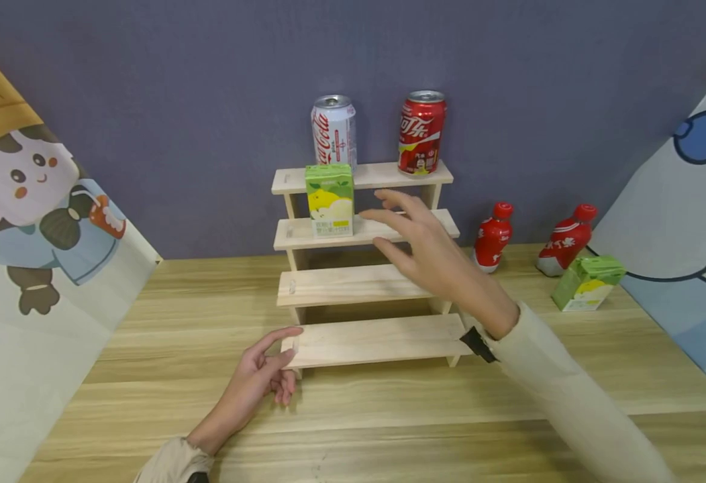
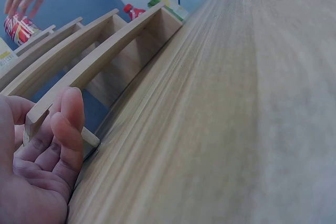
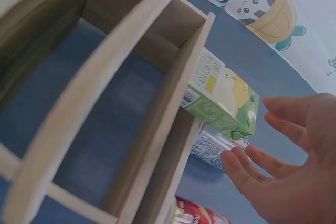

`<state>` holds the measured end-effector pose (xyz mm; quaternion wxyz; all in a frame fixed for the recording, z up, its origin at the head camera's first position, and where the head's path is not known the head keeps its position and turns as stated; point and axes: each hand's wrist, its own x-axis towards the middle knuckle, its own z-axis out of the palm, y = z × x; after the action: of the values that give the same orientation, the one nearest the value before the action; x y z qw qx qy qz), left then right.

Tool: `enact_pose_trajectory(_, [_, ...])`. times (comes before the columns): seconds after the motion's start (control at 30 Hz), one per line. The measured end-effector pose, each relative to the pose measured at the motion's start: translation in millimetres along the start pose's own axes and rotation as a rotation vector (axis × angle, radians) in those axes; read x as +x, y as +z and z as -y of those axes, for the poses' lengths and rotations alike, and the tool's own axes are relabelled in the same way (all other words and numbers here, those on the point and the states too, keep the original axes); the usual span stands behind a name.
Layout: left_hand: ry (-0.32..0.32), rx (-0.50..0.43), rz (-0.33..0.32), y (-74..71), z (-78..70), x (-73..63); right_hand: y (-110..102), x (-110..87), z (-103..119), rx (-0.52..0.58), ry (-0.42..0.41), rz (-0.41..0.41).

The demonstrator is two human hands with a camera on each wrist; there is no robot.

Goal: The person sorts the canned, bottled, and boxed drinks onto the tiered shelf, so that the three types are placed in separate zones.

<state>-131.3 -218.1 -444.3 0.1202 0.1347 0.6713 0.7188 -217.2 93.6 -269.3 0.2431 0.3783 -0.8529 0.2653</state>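
Note:
A wooden stepped shelf (image 1: 377, 341) stands against the dark back panel. My left hand (image 1: 255, 379) grips the left end of its lowest board, with other fingers curled below. On the second-highest board, toward the left, a green juice carton (image 1: 330, 201) stands upright. My right hand (image 1: 431, 251) is just right of that carton, fingers spread and apart from it; the right wrist view shows the gap between the hand (image 3: 294, 156) and the carton (image 3: 223, 95). Behind, on the top board, stand a white Coca-Cola can (image 1: 335, 131) and a red cola can (image 1: 422, 133).
Two red bottles, one upright (image 1: 493, 240) and one leaning (image 1: 567, 241), stand on the table (image 1: 208, 322) right of the shelf. Another green juice carton (image 1: 588, 284) is in front of the leaning one. Printed cartoon panels (image 1: 3, 282) flank both sides.

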Motion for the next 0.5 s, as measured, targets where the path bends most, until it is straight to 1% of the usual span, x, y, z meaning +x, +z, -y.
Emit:
enact_pose_trajectory(0.13, [0.006, 0.001, 0.002, 0.0, 0.2, 1.0, 0, -13.7, -4, -0.001, 0.012, 0.012])
enact_pose_trajectory(0.33, [0.011, 0.001, 0.009, -0.4, 0.2, 1.6, 0, -32.6, -10, -0.031, 0.014, 0.029])
enact_pose_trajectory(0.5, [-0.001, 0.013, 0.005, -0.7, 0.1, 1.4, -1, -44.8, -13, -0.038, 0.011, 0.028])
